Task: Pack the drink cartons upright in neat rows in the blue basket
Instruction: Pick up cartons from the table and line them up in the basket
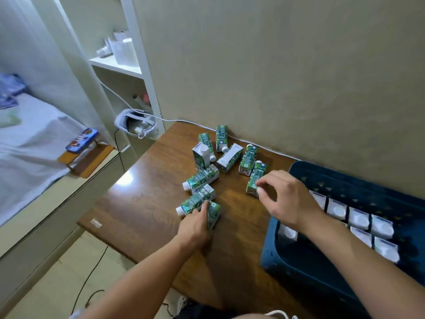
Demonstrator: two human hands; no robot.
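Observation:
Several green-and-white drink cartons lie scattered on the wooden table. My left hand grips the nearest carton, which lies on its side at the front of the group. My right hand hovers with its fingers curled beside another lying carton, fingertips at its lower end; whether they touch it is unclear. The blue basket stands at the right and holds several upright cartons in rows, white caps up. One carton in the loose group stands upright.
A wall runs behind the table with a white cable along its foot. A white headset rests at the table's far left corner below a shelf unit. A bed and a small wooden stand with a blue box lie to the left.

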